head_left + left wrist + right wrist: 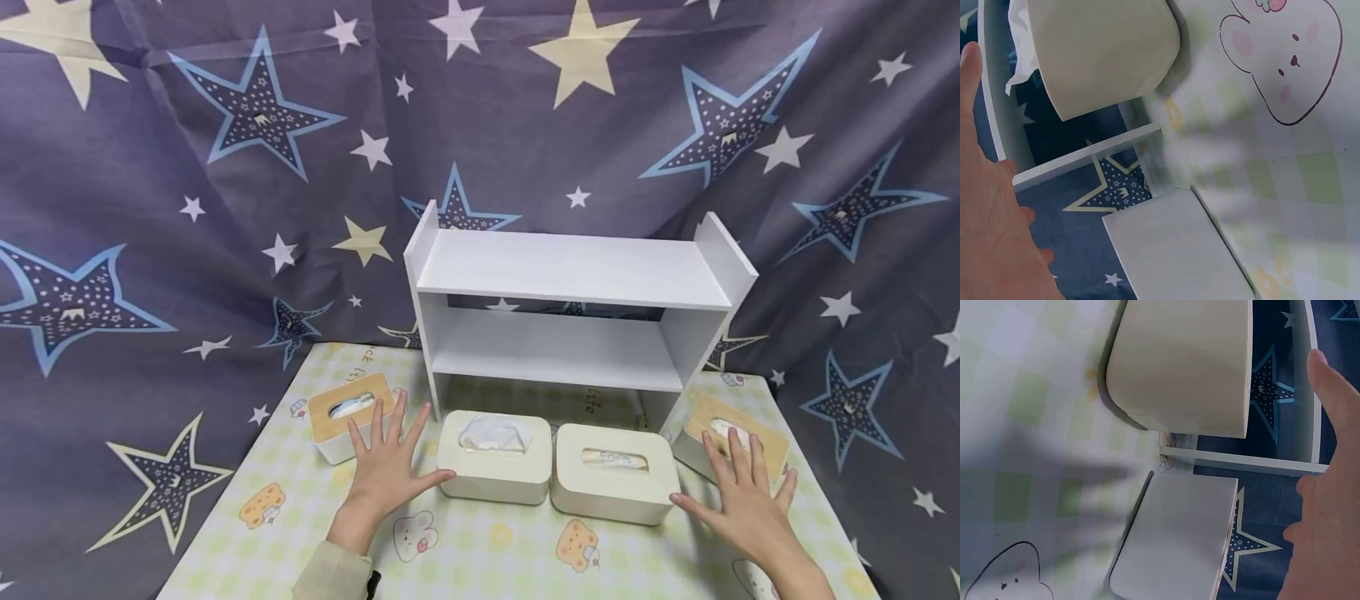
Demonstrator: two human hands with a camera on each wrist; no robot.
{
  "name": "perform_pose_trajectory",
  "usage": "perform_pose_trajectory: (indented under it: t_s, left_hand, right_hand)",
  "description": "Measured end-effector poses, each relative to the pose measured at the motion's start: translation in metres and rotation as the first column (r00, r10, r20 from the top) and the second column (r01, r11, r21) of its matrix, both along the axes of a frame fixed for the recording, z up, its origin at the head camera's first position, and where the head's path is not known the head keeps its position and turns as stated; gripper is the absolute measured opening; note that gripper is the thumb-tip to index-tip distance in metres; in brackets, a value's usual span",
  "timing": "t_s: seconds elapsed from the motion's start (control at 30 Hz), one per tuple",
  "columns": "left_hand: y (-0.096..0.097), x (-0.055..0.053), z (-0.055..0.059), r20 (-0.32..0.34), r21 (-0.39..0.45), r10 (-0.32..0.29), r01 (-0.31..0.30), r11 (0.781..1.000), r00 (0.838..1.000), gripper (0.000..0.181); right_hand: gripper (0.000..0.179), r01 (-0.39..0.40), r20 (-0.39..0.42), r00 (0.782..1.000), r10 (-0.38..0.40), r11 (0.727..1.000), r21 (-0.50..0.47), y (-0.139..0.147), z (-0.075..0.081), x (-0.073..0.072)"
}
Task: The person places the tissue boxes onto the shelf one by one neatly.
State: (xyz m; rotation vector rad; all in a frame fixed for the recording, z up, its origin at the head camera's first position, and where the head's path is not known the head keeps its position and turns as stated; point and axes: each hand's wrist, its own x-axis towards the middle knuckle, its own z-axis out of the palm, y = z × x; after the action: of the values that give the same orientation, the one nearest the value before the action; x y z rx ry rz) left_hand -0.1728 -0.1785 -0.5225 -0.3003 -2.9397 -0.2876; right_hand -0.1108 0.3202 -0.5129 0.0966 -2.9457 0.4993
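Four tissue boxes are sitting on the tablecloth (247, 562). The left cream box (491, 482) and the right cream box (611, 500) are standing side by side at the front of the white shelf (555, 346), and two wood-topped boxes are flanking them: the left wooden box (343, 423) and the right wooden box (735, 414), both lying at an angle.

The left hand (386, 475) is spreading its fingers wide between the left wooden box and the left cream box, holding nothing. The right hand (750, 508) is likewise spreading its fingers, partly covering the right wooden box, its thumb pointing toward the right cream box; it too is holding nothing. (Whether any fingertip is actually touching a box, I cannot tell.)

The boxes are looking light and fairly stiff, probably hard plastic with smooth sides that could be slipping under a loose pinch. The tops may be separate lids, so lifting by the slot edge would be risking a lid coming away. Gripping low across the two short ends is seeming safest. The soft tissue (495, 435) is showing in the left cream box's slot and would be crumpling or tearing if grabbed.
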Motion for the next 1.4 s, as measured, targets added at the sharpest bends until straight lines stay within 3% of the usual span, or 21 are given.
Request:
perform_pose_trajectory:
  t_s: [0.23,0.87,1.2,1.4]
  left_hand:
    - [0.000,-0.001,-0.001,0.006,0.004,-0.006,0.006,1.000,1.000,0.110]
    - [0.002,-0.003,-0.004,0.011,0.028,-0.022,0.021,0.999,1.000,0.112]
    - [0.007,-0.002,-0.004,-0.026,0.038,-0.063,0.064,0.997,0.998,0.116]
    - [0.010,-0.002,-0.004,-0.005,0.055,-0.089,0.089,0.994,0.996,0.115]
  right_hand:
    - [0.102,-0.011,-0.025,1.000,0.011,1.000,-0.007,-0.004,-0.002,-0.002]
    - [0.105,-0.027,0.016,0.999,0.028,0.998,-0.049,-0.019,0.002,-0.008]
    - [0.106,-0.029,0.045,0.998,0.032,0.997,-0.072,-0.028,0.004,-0.013]
    - [0.104,-0.045,0.028,0.998,0.048,0.994,-0.099,-0.035,0.006,-0.015]
